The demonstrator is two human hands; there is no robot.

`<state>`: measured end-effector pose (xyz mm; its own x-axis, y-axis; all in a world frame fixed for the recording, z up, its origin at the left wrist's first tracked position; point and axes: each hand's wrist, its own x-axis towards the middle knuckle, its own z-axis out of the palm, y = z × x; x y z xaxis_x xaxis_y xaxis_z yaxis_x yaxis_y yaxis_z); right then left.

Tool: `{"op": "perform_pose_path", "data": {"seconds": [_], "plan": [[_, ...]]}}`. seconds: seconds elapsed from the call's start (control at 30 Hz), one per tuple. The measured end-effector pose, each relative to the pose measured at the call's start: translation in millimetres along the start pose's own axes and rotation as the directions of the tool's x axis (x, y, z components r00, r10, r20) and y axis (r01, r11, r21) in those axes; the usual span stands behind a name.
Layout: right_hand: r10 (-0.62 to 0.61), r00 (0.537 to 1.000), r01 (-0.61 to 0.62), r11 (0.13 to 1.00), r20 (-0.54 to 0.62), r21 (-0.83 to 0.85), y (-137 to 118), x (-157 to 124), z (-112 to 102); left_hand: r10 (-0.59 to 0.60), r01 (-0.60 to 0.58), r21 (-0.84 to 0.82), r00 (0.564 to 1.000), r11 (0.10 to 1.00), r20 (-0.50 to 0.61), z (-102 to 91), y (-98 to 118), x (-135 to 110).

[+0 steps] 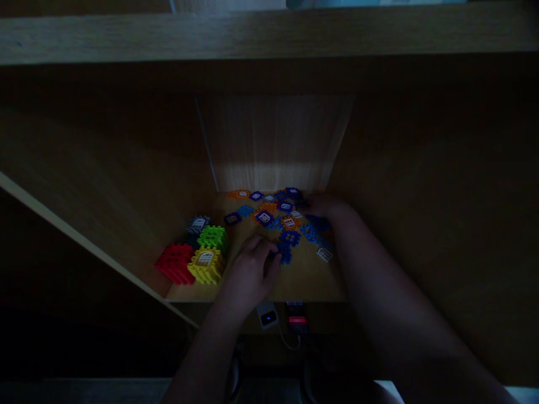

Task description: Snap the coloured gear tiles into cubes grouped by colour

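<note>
My left hand (252, 266) is over the front of the shelf, thumb and forefinger closed at the left edge of dark blue interlocking plastic tiles (284, 253). Just behind them lies another blue tile (289, 238). My right hand (322, 205) reaches to the back right, beside a dark blue tile (293, 192); its fingers are lost in shadow, so their grip is unclear. Between and behind the hands, purple tiles (264, 217), orange tiles (290, 223) and light blue tiles (245, 211) lie scattered. Some carry white window inserts. A loose white window piece (324, 254) is near my right forearm.
At the left stand stacks of red tiles (174, 262), yellow tiles (206, 265), green tiles (213, 238) and grey-blue tiles (198, 224). Wooden side walls and an upper shelf edge (269, 35) enclose the space. Below the shelf are a white device (268, 315) and a cable (287, 343).
</note>
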<state>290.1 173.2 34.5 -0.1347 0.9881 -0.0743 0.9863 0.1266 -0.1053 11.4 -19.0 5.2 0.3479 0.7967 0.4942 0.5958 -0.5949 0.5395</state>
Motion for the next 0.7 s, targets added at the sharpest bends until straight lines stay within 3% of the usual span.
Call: {"op": "perform_pose_path", "data": {"seconds": [0.27,0.5,0.7], "plan": [[0.026,1.000,-0.027,0.999,0.017,0.035,-2,-5,-1,-0.004,0.004,-0.003,1.000,1.000,0.006,0.8,-1,-1],[0.019,0.997,-0.017,1.000,-0.074,0.023,-8,-12,-12,-0.006,0.006,-0.009,1.000,1.000,-0.003,0.6,-1,0],[-0.006,0.993,0.009,1.000,-0.120,0.022,-20,-48,-29,-0.012,0.012,-0.005,1.000,1.000,-0.022,2.5,-4,2]]}}
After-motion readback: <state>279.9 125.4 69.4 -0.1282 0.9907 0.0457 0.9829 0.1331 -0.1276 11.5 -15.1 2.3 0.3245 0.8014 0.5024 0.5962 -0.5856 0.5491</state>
